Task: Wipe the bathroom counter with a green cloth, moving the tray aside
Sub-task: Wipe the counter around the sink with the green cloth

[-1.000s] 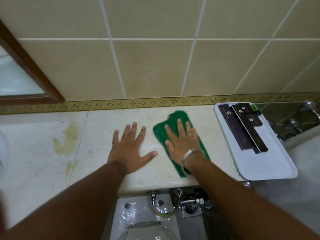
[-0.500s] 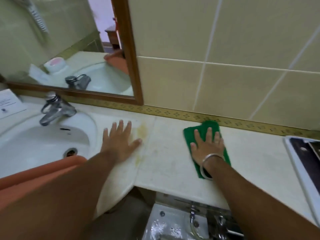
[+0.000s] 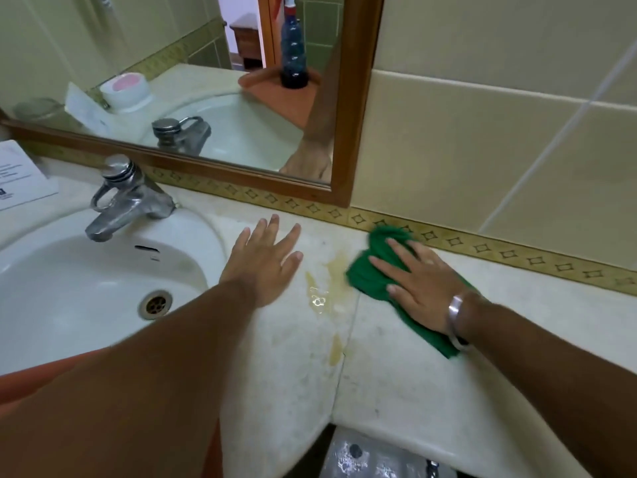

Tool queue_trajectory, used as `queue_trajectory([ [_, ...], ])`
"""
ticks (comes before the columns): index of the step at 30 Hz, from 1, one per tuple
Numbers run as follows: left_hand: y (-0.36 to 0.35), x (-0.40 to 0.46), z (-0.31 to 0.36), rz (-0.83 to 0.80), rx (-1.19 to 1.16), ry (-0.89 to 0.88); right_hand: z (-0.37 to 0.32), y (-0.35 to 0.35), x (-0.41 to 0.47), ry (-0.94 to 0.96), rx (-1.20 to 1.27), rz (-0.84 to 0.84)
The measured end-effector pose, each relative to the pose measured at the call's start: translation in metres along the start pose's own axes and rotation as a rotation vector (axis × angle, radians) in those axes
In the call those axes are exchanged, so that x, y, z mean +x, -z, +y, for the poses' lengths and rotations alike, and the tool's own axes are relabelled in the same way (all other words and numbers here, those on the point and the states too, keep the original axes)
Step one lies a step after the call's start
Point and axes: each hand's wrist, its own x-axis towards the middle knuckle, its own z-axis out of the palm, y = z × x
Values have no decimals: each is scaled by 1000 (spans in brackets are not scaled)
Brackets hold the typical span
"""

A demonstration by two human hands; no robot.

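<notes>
I am wiping, my flat open right hand (image 3: 418, 288) pressing the green cloth (image 3: 370, 276) at mid-frame, my left hand (image 3: 263, 262) open and empty, and next I rub the yellow stain (image 3: 332, 267) just left of it

Print on card (image 3: 20, 174), too blurred.

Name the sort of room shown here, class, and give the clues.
A bathroom, most likely: a white sink with a metal tap, a framed mirror above it, and tiled walls.

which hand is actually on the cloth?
The right hand, the one with the metal bangle, presses flat on the green cloth. The left hand rests on bare counter beside the sink.
</notes>
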Motion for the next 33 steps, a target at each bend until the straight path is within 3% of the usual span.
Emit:
queue_trajectory([
  [4, -10, 22, -11, 4, -32, -32, -73, 12, 68, 106, -36, -2],
  [6, -16, 26, -12, -8, -44, -38, -88, -1, 41, 235, -53, 15],
  [8, -20, 21, -17, -9, -53, -30, -83, -16, -16, 486, -26, -9],
  [11, -17, 19, -24, -7, -49, -28, -35, -23, -58, 698, 9, -66],
  [13, -18, 22, -24, -4, -39, -44, -7, -11, -31, 620, -43, -99],
  [15, -21, 26, -28, 0, -38, -43, -2, 1, 20, 376, -26, -71],
  [18, -24, 34, -37, -24, -22, -47, -47, 3, 70, 60, 3, -56],
  [20, -30, 38, -36, -69, -25, -69, -90, -14, 51, 92, -33, 1],
  [22, -35, 34, -33, -129, -47, -98, -111, -29, -8, 317, -34, -6],
  [25, -19, 27, -43, -107, -31, -146, -66, -33, -80, 523, 11, -75],
  [29, 12, 39, -52, 60, -122, -105, 2, 2, -48, 318, 11, -33],
  [33, 9, 47, -56, 133, -138, -119, -29, 19, 57, 166, -50, -1],
])
